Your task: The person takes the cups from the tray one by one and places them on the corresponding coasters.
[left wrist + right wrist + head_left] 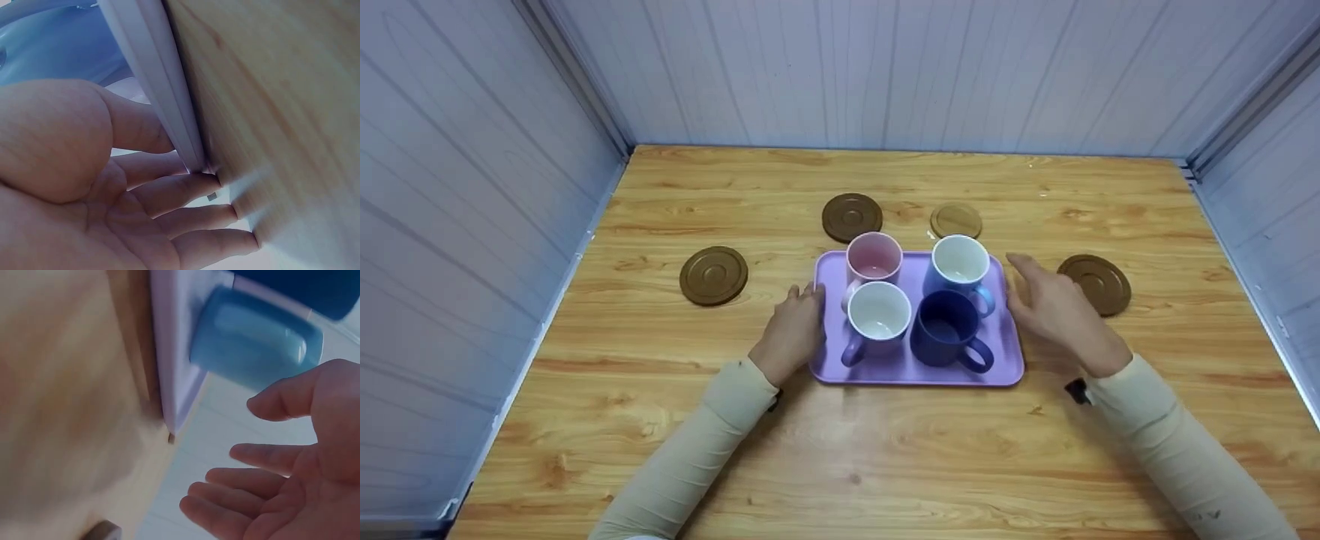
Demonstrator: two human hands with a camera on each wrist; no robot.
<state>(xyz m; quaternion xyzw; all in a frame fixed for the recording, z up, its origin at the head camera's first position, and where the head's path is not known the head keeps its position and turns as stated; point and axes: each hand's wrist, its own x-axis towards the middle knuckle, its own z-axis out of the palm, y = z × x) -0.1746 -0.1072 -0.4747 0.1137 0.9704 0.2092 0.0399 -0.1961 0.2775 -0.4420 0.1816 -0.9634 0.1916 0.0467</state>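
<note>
A purple tray [885,376] lies on the table with several mugs standing on it. At its back are a pink mug [874,255] and a light blue mug [256,337]. The front pair is a white-lined mug with a purple handle [879,311] and a dark blue mug [945,334]. My left hand [793,326] grips the tray's left edge, thumb over the rim, fingertips low by the tabletop in the left wrist view. To the right of the tray, my right hand [1057,304] is held apart from it, fingers extended, nothing in its grasp.
Several round coasters lie around the tray: a brown one [714,276] on the left, a dark one [852,217] behind, a small light one [956,220] beside that, and another brown one [1099,285] near my right hand. Pale panel walls [840,75] enclose the wooden table.
</note>
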